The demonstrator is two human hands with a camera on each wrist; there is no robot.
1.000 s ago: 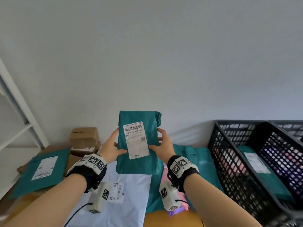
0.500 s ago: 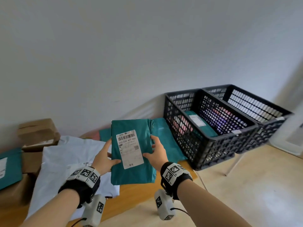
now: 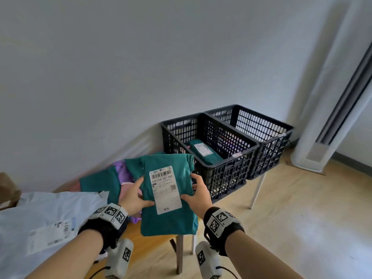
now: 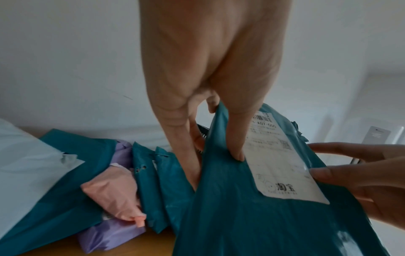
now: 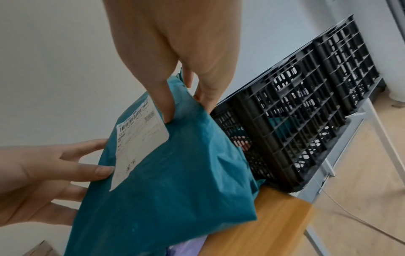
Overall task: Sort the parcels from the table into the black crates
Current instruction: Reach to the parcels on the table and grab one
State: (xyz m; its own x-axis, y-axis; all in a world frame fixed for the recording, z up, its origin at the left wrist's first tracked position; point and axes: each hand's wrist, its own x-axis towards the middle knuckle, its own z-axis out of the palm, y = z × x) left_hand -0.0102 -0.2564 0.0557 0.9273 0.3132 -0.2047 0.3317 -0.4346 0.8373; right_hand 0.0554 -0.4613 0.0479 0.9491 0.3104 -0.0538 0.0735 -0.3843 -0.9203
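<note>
I hold a teal plastic parcel [image 3: 167,222] with a white barcode label upright in front of me, over the table's right end. My left hand [image 3: 138,195] grips its left edge, thumb on the front. My right hand [image 3: 196,190] grips its right edge the same way. In the left wrist view the left hand [image 4: 210,121] pinches the parcel [image 4: 252,216]. In the right wrist view the right hand [image 5: 181,86] pinches the parcel [image 5: 175,181]. Two black crates stand side by side just beyond: the near crate [image 3: 227,174] holds a teal parcel [image 3: 203,152], and the far crate [image 3: 267,150] sits to its right.
On the wooden table [image 3: 153,252] lie a large pale blue mailer [image 3: 46,218], teal parcels [image 3: 98,184], a purple parcel [image 3: 122,174] and a pink parcel [image 4: 114,190]. A cardboard box [image 3: 8,192] sits far left. A white floor-standing unit [image 3: 326,137] rises right of the crates.
The parcel has travelled right with both hands, from over the middle of the table to just before the near crate. My view has swung right and the crates now show whole.
</note>
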